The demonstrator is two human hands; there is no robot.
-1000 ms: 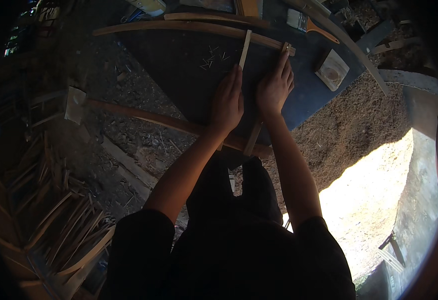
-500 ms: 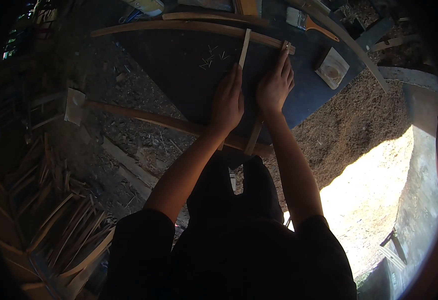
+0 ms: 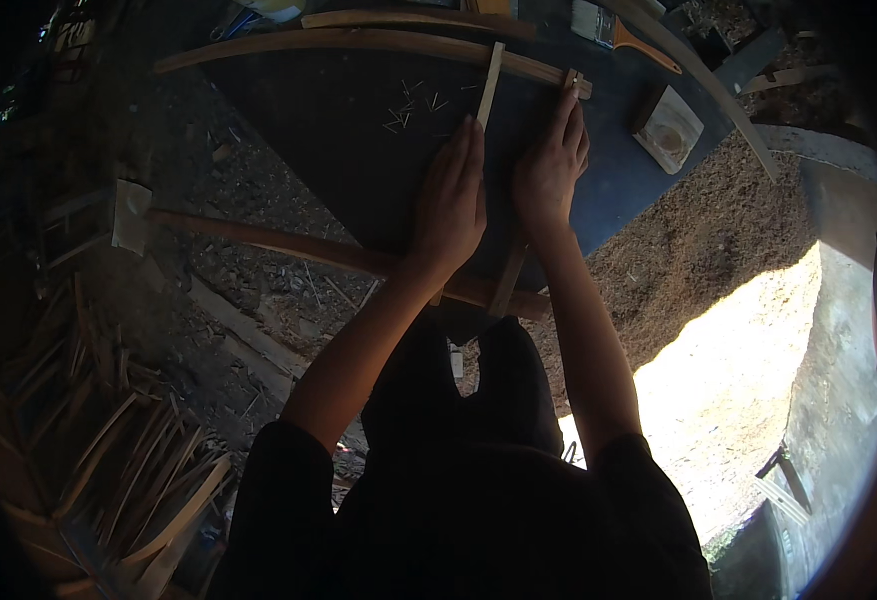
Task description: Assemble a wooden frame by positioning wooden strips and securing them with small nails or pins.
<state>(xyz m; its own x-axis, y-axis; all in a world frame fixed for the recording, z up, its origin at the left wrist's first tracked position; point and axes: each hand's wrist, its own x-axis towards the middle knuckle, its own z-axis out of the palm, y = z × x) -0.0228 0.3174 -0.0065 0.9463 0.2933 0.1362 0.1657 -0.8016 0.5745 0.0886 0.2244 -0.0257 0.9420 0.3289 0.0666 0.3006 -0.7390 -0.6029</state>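
Two long wooden rails, a far rail [image 3: 389, 40] and a near rail [image 3: 279, 240], are crossed by two strips over a dark tabletop [image 3: 309, 120]. My left hand [image 3: 451, 200] is closed along the pale wooden strip [image 3: 492, 85], fingers together and pointing away from me. The strip's far end lies over the far rail. My right hand [image 3: 547, 185] is closed over the darker wooden crosspiece [image 3: 509, 278], its fingertips close to the far rail's right end. My palms hide the middle of both pieces. Several thin nails [image 3: 406, 108] lie scattered left of my left hand.
A square wood block [image 3: 670, 130] and a paintbrush with an orange handle [image 3: 647, 48] sit to the right on the tabletop. A curved wooden strip [image 3: 704, 85] runs past its right edge. Thin wood offcuts [image 3: 149, 480] are heaped at lower left; sawdust [image 3: 679, 260] covers the ground at right.
The view has shifted slightly, and the left end of the wooden frame appears farther left. Both hands keep nearly the same hold on the two crossing pieces.
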